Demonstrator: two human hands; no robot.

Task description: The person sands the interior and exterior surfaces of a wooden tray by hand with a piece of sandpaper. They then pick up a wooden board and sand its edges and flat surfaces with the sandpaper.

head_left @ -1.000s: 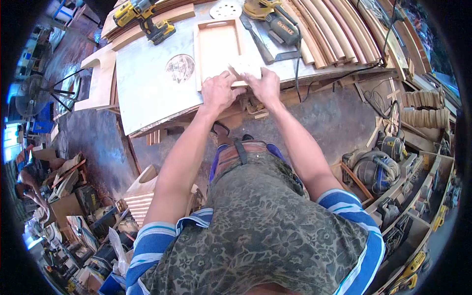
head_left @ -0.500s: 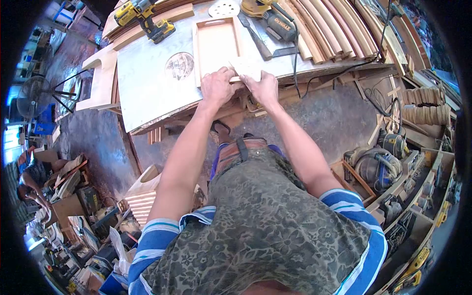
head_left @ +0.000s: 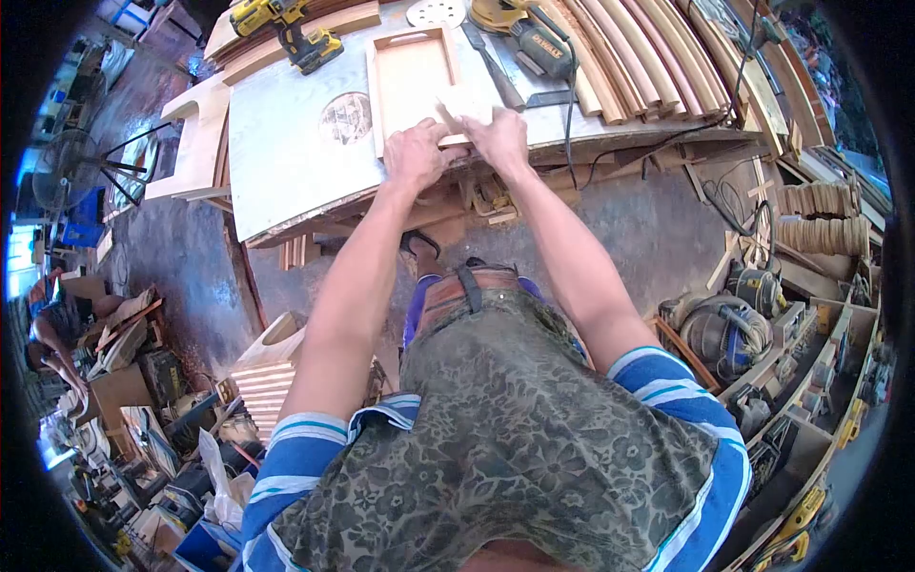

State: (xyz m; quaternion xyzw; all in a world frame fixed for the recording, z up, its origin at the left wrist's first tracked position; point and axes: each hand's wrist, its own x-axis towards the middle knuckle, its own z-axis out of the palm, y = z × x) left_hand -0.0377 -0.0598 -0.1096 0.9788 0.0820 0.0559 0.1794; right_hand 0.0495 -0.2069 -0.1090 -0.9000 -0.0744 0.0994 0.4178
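A shallow wooden tray (head_left: 410,81) with raised sides and a handle slot at its far end lies on the workbench (head_left: 276,133). My left hand (head_left: 416,154) is closed around the tray's near edge, thumb and fingers curled over the rim. My right hand (head_left: 500,143) pinches a pale, paper-like sheet (head_left: 467,103) at the tray's near right corner. Glare washes out the sheet's surface, and its lower part is hidden behind the fingers. Both hands are close together at the bench's front edge.
A yellow cordless drill (head_left: 295,38) stands at the far left of the bench. To the tray's right are a dark flat-bladed tool (head_left: 496,71) and a DeWalt sander (head_left: 538,48) with its cord. Rounded wooden strips (head_left: 658,57) are stacked behind. A tool shelf (head_left: 810,419) stands at right.
My right hand has moved slightly left, toward my left hand, and the pale sheet has shifted over the tray's near right corner. My left hand stays at the near edge.
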